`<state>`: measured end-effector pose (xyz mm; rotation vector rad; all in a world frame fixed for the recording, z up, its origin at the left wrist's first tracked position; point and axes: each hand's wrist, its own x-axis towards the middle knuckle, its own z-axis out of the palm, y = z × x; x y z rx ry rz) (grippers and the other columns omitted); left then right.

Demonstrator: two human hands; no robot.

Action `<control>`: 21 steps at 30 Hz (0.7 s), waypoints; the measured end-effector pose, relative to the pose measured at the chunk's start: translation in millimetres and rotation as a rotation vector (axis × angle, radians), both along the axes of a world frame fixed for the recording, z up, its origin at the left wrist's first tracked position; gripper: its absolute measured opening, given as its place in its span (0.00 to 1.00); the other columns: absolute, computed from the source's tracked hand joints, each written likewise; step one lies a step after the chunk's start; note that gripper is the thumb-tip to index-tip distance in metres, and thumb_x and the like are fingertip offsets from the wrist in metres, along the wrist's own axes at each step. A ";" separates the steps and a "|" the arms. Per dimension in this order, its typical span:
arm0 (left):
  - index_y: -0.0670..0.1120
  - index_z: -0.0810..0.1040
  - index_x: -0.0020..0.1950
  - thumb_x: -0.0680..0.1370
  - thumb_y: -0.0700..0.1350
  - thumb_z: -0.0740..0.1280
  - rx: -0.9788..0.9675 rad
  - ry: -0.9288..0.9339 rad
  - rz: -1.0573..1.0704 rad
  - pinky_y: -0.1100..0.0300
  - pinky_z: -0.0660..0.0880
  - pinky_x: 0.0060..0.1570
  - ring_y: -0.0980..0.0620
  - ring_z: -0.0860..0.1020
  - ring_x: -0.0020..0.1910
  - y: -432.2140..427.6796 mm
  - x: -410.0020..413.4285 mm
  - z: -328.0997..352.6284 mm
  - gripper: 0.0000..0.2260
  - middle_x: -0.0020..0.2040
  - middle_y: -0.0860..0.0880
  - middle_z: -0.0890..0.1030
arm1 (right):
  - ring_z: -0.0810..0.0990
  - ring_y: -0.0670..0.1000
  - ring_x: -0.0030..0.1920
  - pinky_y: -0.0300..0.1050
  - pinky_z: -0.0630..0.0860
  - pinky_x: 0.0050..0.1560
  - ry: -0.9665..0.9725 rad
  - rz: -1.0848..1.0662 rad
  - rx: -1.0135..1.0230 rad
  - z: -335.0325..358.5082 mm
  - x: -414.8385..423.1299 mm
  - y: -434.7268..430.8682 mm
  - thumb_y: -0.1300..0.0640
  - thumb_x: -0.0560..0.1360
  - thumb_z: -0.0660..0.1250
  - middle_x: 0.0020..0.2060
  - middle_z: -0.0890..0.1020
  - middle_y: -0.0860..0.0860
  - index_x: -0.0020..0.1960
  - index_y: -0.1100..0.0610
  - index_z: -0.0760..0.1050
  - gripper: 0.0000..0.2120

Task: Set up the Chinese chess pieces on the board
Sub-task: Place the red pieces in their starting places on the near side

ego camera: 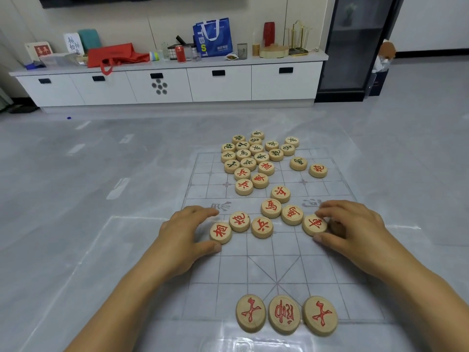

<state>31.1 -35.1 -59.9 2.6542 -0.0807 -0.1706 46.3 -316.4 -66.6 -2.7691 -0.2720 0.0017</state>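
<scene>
A thin see-through board [253, 265] lies on the grey floor. On its near row stand three red pieces: an advisor [250, 313], the general [284, 315] and a second advisor [320, 316]. My left hand [185, 235] curls round a red elephant piece [220, 232], thumb at its near edge. My right hand [355, 224] pinches a red chariot piece [314, 224] between thumb and forefinger. Part of another disc [335, 227] shows under that palm. Between my hands lie a red cannon [239, 221], a soldier [262, 226], a horse [271, 207] and one more red piece [291, 214].
A heap of dark-lettered and red pieces [253, 158] covers the board's far half, with two stray discs [308, 166] to its right. A low white cabinet [177, 85] with bags and cans runs along the back wall, and a dark glass cabinet [355, 47] stands at the right.
</scene>
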 end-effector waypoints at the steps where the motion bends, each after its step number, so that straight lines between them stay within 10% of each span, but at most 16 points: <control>1: 0.58 0.65 0.68 0.73 0.51 0.68 0.001 -0.009 -0.017 0.52 0.60 0.70 0.53 0.62 0.70 -0.3 -0.7 -0.3 0.25 0.71 0.55 0.64 | 0.64 0.48 0.68 0.46 0.59 0.68 0.009 -0.012 0.072 0.8 -0.1 -1.6 0.46 0.72 0.65 0.68 0.68 0.44 0.67 0.47 0.67 0.24; 8: 0.55 0.71 0.63 0.74 0.50 0.68 -0.007 -0.037 -0.019 0.55 0.63 0.68 0.55 0.66 0.65 2.0 -0.4 -2.9 0.19 0.66 0.56 0.69 | 0.75 0.52 0.59 0.44 0.69 0.60 -0.116 -0.503 1.037 22.7 9.9 -35.7 0.64 0.77 0.59 0.58 0.76 0.54 0.64 0.57 0.69 0.16; 21: 0.57 0.69 0.66 0.74 0.51 0.68 0.015 -0.045 -0.041 0.53 0.61 0.69 0.55 0.63 0.68 -2.4 -1.4 -4.0 0.21 0.69 0.56 0.67 | 0.72 0.49 0.54 0.43 0.66 0.52 -0.014 -0.354 0.527 11.1 1.9 -26.8 0.65 0.77 0.57 0.53 0.75 0.49 0.59 0.54 0.74 0.15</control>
